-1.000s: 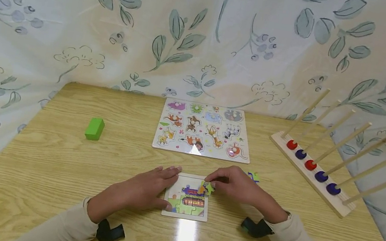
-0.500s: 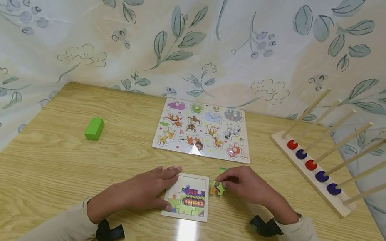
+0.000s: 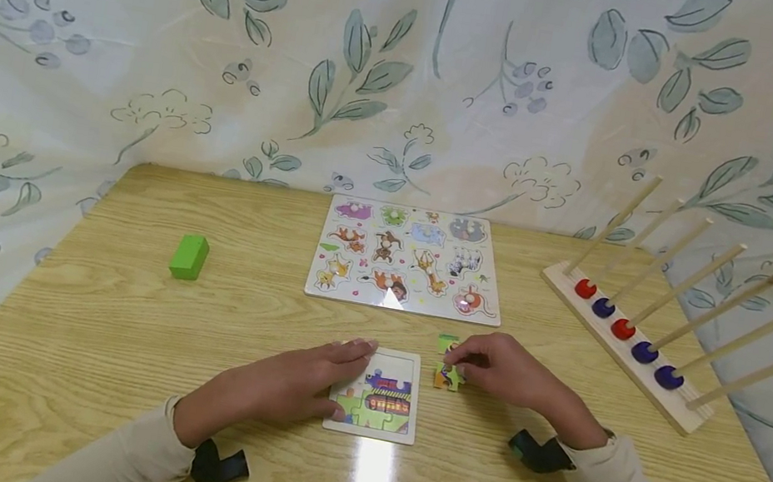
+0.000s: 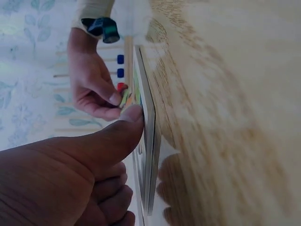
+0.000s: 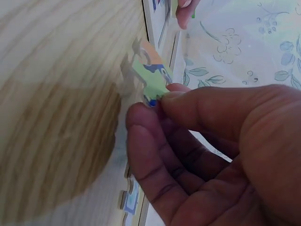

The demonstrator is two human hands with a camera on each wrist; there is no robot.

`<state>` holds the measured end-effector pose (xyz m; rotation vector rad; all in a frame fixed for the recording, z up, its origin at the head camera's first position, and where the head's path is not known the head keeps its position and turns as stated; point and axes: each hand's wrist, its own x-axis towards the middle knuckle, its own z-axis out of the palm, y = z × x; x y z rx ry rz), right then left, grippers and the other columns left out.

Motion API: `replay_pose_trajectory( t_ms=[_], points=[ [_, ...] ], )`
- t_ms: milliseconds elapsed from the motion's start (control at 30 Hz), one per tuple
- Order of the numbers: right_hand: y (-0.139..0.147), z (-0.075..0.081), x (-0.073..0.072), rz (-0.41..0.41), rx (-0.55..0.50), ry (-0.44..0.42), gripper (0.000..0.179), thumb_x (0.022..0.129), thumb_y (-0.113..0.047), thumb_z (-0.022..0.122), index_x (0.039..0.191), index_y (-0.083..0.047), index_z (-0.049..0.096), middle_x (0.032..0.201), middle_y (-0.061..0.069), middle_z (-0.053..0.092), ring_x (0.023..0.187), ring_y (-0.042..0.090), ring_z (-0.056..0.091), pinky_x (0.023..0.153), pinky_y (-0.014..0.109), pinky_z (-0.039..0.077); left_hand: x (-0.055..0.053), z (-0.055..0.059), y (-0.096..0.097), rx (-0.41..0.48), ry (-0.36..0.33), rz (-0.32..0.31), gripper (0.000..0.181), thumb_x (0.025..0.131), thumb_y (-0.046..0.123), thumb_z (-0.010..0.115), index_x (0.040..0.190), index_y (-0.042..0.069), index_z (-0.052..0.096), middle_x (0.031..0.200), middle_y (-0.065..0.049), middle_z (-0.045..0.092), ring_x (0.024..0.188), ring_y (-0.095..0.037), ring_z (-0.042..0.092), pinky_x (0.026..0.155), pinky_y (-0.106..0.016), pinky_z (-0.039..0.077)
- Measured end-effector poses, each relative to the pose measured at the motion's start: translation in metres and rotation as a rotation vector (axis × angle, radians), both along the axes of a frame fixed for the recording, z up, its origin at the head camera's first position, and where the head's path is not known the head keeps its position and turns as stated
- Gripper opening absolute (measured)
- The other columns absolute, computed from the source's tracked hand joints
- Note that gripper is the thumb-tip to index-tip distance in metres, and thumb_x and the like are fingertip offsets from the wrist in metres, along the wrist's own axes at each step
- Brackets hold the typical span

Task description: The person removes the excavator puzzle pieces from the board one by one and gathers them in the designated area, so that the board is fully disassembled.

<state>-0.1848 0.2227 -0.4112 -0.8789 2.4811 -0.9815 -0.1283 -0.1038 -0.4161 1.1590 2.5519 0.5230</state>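
Observation:
A small square puzzle tray (image 3: 367, 433) lies on the table, its lower part filled with joined pieces picturing a purple, red and green scene. My left hand (image 3: 292, 378) rests along the tray's left side, thumb near the lower left and fingertips at the upper corner. In the left wrist view its thumb (image 4: 124, 129) touches the tray's edge. To the right of the tray, my right hand (image 3: 499, 368) pinches a green, orange and blue puzzle piece (image 3: 447, 377) between thumb and fingertips. Another green-edged puzzle piece (image 3: 447, 342) lies just behind it, partly covered.
An animal peg puzzle board (image 3: 409, 261) lies behind the tray. At the right stands a wooden rack (image 3: 624, 346) with upright rods and red and blue beads. A green block (image 3: 190, 257) sits at the left. A patterned cloth (image 3: 414, 68) hangs behind the table.
My right hand has moved rightward from the tray's upper right corner, carrying the puzzle piece off it. The left fingers have shifted slightly right over the tray's upper corner.

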Motion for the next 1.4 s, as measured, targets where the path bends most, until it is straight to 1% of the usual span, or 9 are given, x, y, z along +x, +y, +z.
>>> replay_pose_trajectory(
  t_ms=[233, 500, 667, 800, 933, 1000, 1133, 1267, 1400],
  points=[
    [0.004, -0.001, -0.002, -0.013, 0.016, -0.005, 0.016, 0.09, 0.004, 0.064, 0.1, -0.005, 0.073, 0.099, 0.001, 0.069, 0.088, 0.013, 0.061, 0.071, 0.025, 0.052, -0.002, 0.001, -0.001, -0.034, -0.039, -0.033, 0.066, 0.097, 0.03, 0.061, 0.151, 0.002, 0.033, 0.16, -0.004, 0.02, 0.145, -0.019, 0.018, 0.113, -0.036, 0.027],
    [0.001, 0.003, -0.003, -0.083, 0.058, 0.071, 0.014, 0.089, 0.002, 0.066, 0.098, -0.005, 0.074, 0.096, -0.001, 0.068, 0.087, 0.013, 0.06, 0.073, 0.028, 0.052, -0.002, 0.001, -0.001, -0.075, 0.024, -0.069, 0.064, 0.099, 0.031, 0.058, 0.149, 0.0, 0.034, 0.16, -0.007, 0.021, 0.145, -0.023, 0.02, 0.113, -0.037, 0.027],
    [-0.008, 0.005, 0.0, -0.085, 0.011, 0.086, 0.014, 0.09, 0.003, 0.064, 0.099, -0.001, 0.074, 0.096, 0.004, 0.07, 0.08, 0.011, 0.058, 0.067, 0.025, 0.051, -0.003, 0.001, -0.001, -0.108, 0.07, -0.097, 0.062, 0.1, 0.031, 0.056, 0.149, -0.001, 0.035, 0.16, -0.009, 0.02, 0.145, -0.025, 0.02, 0.114, -0.037, 0.026],
    [-0.02, 0.006, 0.005, -0.074, -0.007, 0.08, 0.013, 0.091, 0.0, 0.065, 0.101, 0.0, 0.074, 0.093, 0.004, 0.07, 0.071, 0.008, 0.055, 0.059, 0.023, 0.048, -0.003, 0.0, -0.001, -0.12, 0.078, -0.098, 0.062, 0.1, 0.032, 0.055, 0.149, 0.0, 0.036, 0.16, -0.009, 0.02, 0.145, -0.024, 0.02, 0.113, -0.036, 0.026],
    [-0.031, 0.009, 0.011, -0.1, 0.004, 0.058, 0.014, 0.092, -0.002, 0.065, 0.103, 0.0, 0.074, 0.086, 0.001, 0.07, 0.065, 0.008, 0.053, 0.055, 0.023, 0.046, -0.002, 0.001, -0.001, -0.115, 0.078, -0.099, 0.062, 0.1, 0.033, 0.055, 0.149, 0.0, 0.036, 0.16, -0.009, 0.021, 0.145, -0.024, 0.02, 0.113, -0.037, 0.026],
    [-0.036, 0.01, 0.013, -0.106, 0.0, 0.056, 0.014, 0.092, -0.002, 0.065, 0.103, -0.001, 0.074, 0.087, 0.001, 0.07, 0.065, 0.008, 0.054, 0.055, 0.023, 0.046, -0.002, 0.001, -0.001, -0.112, 0.075, -0.097, 0.062, 0.1, 0.033, 0.055, 0.149, 0.0, 0.036, 0.16, -0.009, 0.021, 0.145, -0.024, 0.02, 0.114, -0.037, 0.026],
    [-0.042, 0.009, 0.014, -0.068, -0.023, 0.056, 0.014, 0.092, -0.002, 0.065, 0.102, -0.002, 0.075, 0.095, 0.002, 0.071, 0.074, 0.007, 0.057, 0.061, 0.022, 0.049, -0.002, 0.001, -0.001, -0.107, 0.065, -0.089, 0.062, 0.1, 0.033, 0.055, 0.149, 0.0, 0.036, 0.16, -0.008, 0.02, 0.145, -0.024, 0.02, 0.114, -0.037, 0.025],
    [-0.048, 0.008, 0.014, -0.021, -0.057, 0.011, 0.014, 0.092, -0.003, 0.065, 0.103, -0.002, 0.075, 0.099, 0.003, 0.072, 0.084, 0.007, 0.06, 0.068, 0.023, 0.051, -0.002, 0.001, -0.001, -0.101, 0.063, -0.088, 0.062, 0.1, 0.033, 0.056, 0.149, 0.0, 0.037, 0.16, -0.009, 0.021, 0.145, -0.024, 0.021, 0.114, -0.037, 0.025],
    [-0.055, 0.006, 0.016, 0.001, -0.078, -0.021, 0.015, 0.092, -0.002, 0.064, 0.104, -0.002, 0.075, 0.1, 0.002, 0.072, 0.085, 0.008, 0.061, 0.07, 0.023, 0.051, -0.003, 0.001, -0.001, -0.097, 0.069, -0.089, 0.063, 0.099, 0.033, 0.057, 0.148, -0.001, 0.038, 0.159, -0.01, 0.022, 0.144, -0.025, 0.022, 0.114, -0.039, 0.024]
  ],
)
